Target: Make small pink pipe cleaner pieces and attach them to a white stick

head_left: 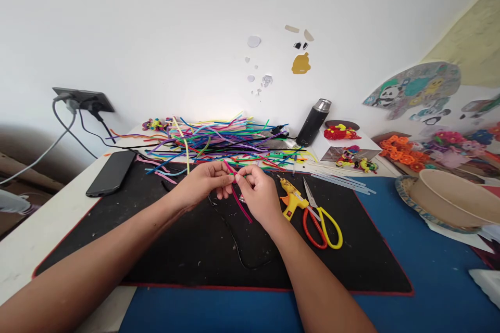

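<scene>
Both hands meet above the black mat (164,250), pinching a magenta pipe cleaner (244,210) with a small green piece at the fingertips. My left hand (209,181) is closed, thumb and fingers pressed on it. My right hand (258,190) pinches the same spot, and one magenta end hangs down below the fingers. How the green piece joins the magenta one is hidden by the fingertips. Just right of my right hand lie a yellow hot glue gun (292,197) and scissors (321,221) with one red and one yellow handle.
A heap of coloured pipe cleaners (222,135) lies along the wall. A black phone (111,173) rests at left, a black flask (313,122) stands behind, glue sticks (347,183) lie at right. Beyond are a bowl (461,195) and orange pipe-cleaner pieces (404,151). A cord (238,250) crosses the mat.
</scene>
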### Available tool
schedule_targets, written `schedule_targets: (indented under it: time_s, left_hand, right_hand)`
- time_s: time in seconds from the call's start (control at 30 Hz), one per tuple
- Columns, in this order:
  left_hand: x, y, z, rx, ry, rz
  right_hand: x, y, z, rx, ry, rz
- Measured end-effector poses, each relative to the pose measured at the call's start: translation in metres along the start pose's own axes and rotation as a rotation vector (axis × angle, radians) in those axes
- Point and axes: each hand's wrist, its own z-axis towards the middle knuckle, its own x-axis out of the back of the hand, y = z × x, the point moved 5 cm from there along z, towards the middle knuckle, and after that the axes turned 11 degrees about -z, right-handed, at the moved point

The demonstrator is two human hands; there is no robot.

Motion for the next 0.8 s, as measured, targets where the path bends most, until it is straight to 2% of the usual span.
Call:
schedule_targets:
  time_s: [0.2,0.33,0.47,0.6,0.8]
  left_hand:
    - [0.000,-0.004,0.001,-0.003,0.016,0.038]
    - [0.002,-0.013,0.006,0.007,0.022,-0.030]
    - [0.005,-0.018,0.011,0.035,0.010,-0.082]
    - [0.009,-0.012,0.012,-0.023,-0.035,0.091]
    - [0.011,-0.012,0.009,-0.040,-0.071,0.276]
  right_hand:
    - [-0.002,0.000,-0.002,0.040,0.048,-0.136]
    - [-0.004,0.002,-0.003,0.061,0.074,-0.202]
    - [-0.009,0.010,-0.001,-0.010,0.033,-0.110]
    - [-0.015,0.016,0.001,-0.072,-0.077,0.054]
    - [-0.016,0.017,0.001,-0.014,-0.109,-0.027]
